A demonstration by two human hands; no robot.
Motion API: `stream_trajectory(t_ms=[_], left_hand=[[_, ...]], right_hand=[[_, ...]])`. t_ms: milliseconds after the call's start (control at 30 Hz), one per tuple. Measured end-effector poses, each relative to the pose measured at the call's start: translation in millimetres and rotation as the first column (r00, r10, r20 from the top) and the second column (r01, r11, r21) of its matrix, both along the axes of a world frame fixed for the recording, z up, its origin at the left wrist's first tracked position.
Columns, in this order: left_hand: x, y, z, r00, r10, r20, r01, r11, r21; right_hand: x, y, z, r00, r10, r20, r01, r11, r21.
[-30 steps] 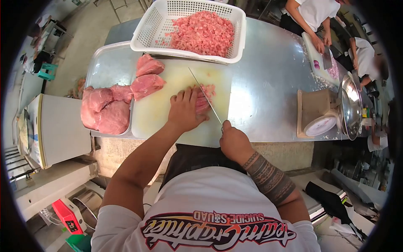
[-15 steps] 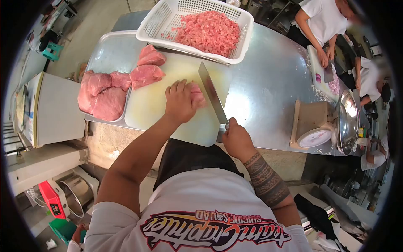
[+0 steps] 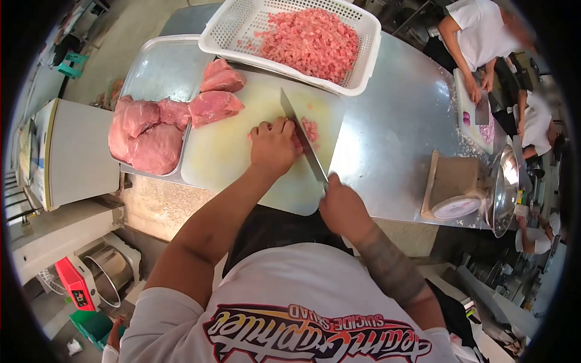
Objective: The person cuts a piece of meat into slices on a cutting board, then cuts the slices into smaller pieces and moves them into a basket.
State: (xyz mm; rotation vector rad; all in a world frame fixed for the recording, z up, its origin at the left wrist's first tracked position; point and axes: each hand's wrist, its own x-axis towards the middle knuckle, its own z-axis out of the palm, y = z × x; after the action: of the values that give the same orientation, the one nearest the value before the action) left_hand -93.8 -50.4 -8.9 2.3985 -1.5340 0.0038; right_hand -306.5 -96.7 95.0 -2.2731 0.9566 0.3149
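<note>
My right hand (image 3: 344,207) is wrapped round the handle of a cleaver-like kitchen knife (image 3: 311,151), whose long blade slants away across the white cutting board (image 3: 212,160). With curled fingers, my left hand (image 3: 272,145) presses a piece of raw meat (image 3: 298,145) against the board, close beside the blade. Most of that piece is hidden under the fingers and behind the knife. Small cut meat bits (image 3: 311,129) lie just right of the blade. Two larger raw chunks (image 3: 216,107) rest at the board's far left.
A metal tray (image 3: 163,60) at left holds big meat pieces (image 3: 148,139). Beyond the board stands a white perforated basket (image 3: 212,39) with diced meat (image 3: 318,42). A scale (image 3: 454,184) with a metal bowl (image 3: 502,190) stands right. A co-worker (image 3: 478,36) cuts onions at another board.
The blade has come left against my left hand's fingertips, and cut bits now show on its right side. My left hand has shifted slightly right, its fingers more curled.
</note>
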Motion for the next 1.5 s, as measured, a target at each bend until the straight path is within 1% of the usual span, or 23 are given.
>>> stream_trajectory(t_ms=[67,167,200,267,300,367,400,500,600,700,767,867,900,967,1067,1100,1167,1200,1300,1367,1433,1500], left_hand=[[1.6,-0.5,-3.8,1.000,-0.002,-0.004,0.002,1.000,-0.022],[0.8,-1.5,2.9,0.999,0.023,-0.041,-0.020,0.997,0.070],[-0.2,0.0,0.1,0.999,0.024,-0.040,-0.023,0.999,0.046],[1.5,-0.6,-8.3,0.999,0.031,-0.032,-0.031,0.999,-0.009],[2.4,-0.9,-11.8,0.999,0.030,-0.013,-0.030,1.000,-0.007],[2.8,-1.9,-17.7,1.000,0.024,0.020,-0.024,1.000,0.000],[2.5,-2.2,-15.1,1.000,0.019,0.004,-0.019,1.000,-0.017],[2.4,-3.0,-5.8,0.999,0.013,-0.051,-0.015,0.999,-0.046],[0.3,0.8,-2.4,0.995,0.019,-0.094,-0.022,0.999,-0.028],[2.1,0.8,-3.7,0.995,0.026,-0.097,-0.030,0.999,-0.041],[4.9,1.5,-1.8,0.992,0.018,-0.128,-0.025,0.998,-0.053],[17.9,8.5,0.9,0.969,-0.017,-0.245,-0.033,0.979,-0.200],[18.6,11.6,-4.8,0.979,-0.025,-0.205,-0.008,0.987,-0.160],[22.2,8.6,-15.7,0.992,-0.049,-0.115,0.039,0.995,-0.090],[20.5,9.5,-0.6,0.985,-0.074,-0.155,0.067,0.997,-0.047],[19.3,11.2,-3.1,0.989,-0.077,-0.129,0.070,0.996,-0.059],[20.8,9.1,-8.8,0.994,-0.086,-0.070,0.080,0.993,-0.092],[21.5,7.6,-8.2,0.993,-0.088,-0.077,0.080,0.991,-0.103],[21.1,7.4,-11.3,0.991,-0.089,-0.095,0.077,0.989,-0.124],[22.2,7.4,-17.5,0.992,-0.089,-0.090,0.077,0.989,-0.126],[22.3,8.4,-11.8,0.988,-0.087,-0.124,0.075,0.993,-0.094],[22.9,7.9,-12.0,0.988,-0.073,-0.134,0.061,0.994,-0.095]], right_hand=[[28.6,-15.3,-29.1,1.000,0.020,0.024,-0.019,0.999,-0.032],[42.6,-23.1,-35.9,0.996,0.003,0.088,0.003,0.997,-0.071],[39.7,-20.6,-29.9,0.998,0.003,0.056,0.001,0.998,-0.067],[27.9,-16.5,0.3,1.000,0.006,0.000,-0.006,0.998,-0.065],[16.8,-9.1,14.1,1.000,-0.011,-0.025,0.009,0.998,-0.068],[-1.6,4.5,55.1,0.995,-0.015,-0.096,0.015,1.000,0.005],[-4.5,6.8,65.0,0.991,-0.015,-0.133,0.020,0.999,0.040],[-4.7,6.6,40.8,0.998,-0.020,-0.059,0.023,0.998,0.057],[34.1,-3.4,-25.0,1.000,0.010,-0.027,-0.011,1.000,-0.028],[54.6,-17.1,-37.4,0.994,-0.011,0.106,0.019,0.997,-0.072],[42.9,-16.7,-29.4,0.997,-0.026,0.074,0.031,0.997,-0.073],[21.0,-10.9,-22.9,0.998,-0.067,0.010,0.068,0.994,-0.084],[12.8,-3.1,-20.4,0.996,-0.087,-0.020,0.085,0.993,-0.086],[5.2,6.2,-13.2,0.995,-0.098,-0.024,0.096,0.991,-0.090],[-8.3,20.1,15.9,0.994,-0.106,-0.036,0.104,0.992,-0.074],[-13.1,24.4,29.5,0.993,-0.107,-0.041,0.104,0.993,-0.061],[-17.5,28.9,58.1,0.988,-0.081,-0.130,0.083,0.996,0.015],[-17.2,28.2,64.4,0.983,-0.064,-0.173,0.074,0.996,0.052],[-0.9,21.5,46.3,0.992,-0.039,-0.117,0.043,0.998,0.035],[28.2,10.0,9.6,0.999,-0.038,-0.003,0.038,0.999,0.002],[51.6,-4.3,-42.5,0.997,-0.018,0.072,0.023,0.997,-0.078],[71.7,-21.2,-45.3,0.993,-0.029,0.115,0.041,0.994,-0.097]])
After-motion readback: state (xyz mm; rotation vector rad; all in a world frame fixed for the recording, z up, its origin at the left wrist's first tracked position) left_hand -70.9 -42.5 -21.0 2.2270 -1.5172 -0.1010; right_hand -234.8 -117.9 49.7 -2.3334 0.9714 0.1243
